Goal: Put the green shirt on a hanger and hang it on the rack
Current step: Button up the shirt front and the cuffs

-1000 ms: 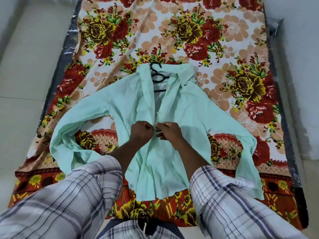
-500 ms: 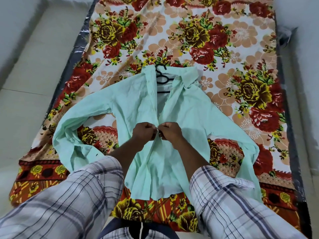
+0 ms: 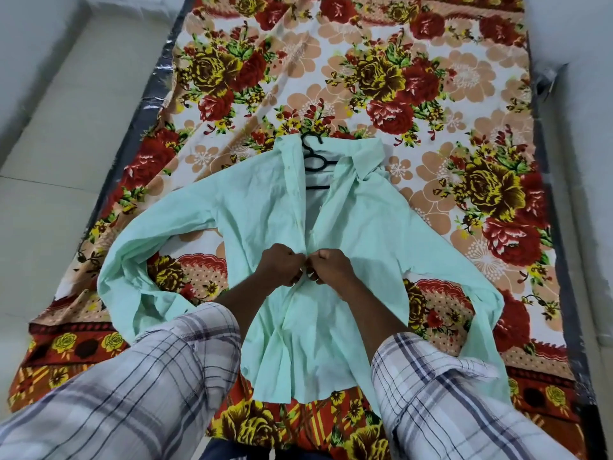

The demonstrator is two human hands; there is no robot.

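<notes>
Green shirt [image 3: 258, 210] lies flat, front side up, on a floral bedsheet [image 3: 431, 94], roughly mid-bed, collar pointing away from the person and hem toward them. Pale mint, wrinkled. Front is closed from mid-chest down to the hem; above the hands the two front edges part in a narrow V up to the open collar. One long sleeve bends out to the person's left and loops back toward the hem; the other runs out to the right and drops down past the right forearm.

Black hanger [image 3: 313, 159] sits inside the shirt: its hook pokes out past the collar onto the sheet, and its neck and a short piece of crossbar show in the collar opening. The rest is hidden under the fabric.

Left hand [image 3: 282, 265] and right hand [image 3: 331, 267] meet at the shirt's centre line at mid-chest, knuckles just about touching. Both have fingers curled in, each pinching a front edge of the shirt. Fingertips are tucked under, so whether a button is between them can't be told.

Both forearms come in over the lower shirt front, in rolled-up plaid sleeves [image 3: 149, 376], white with grey and dark lines.

Sheet is red, yellow and peach roses, with a red-orange border at the near end. It covers a mattress with a dark shiny edge [image 3: 156, 104] showing on both long sides. Pale tiled floor [image 3: 49, 161] at left, light wall [image 3: 580, 61] at right.
</notes>
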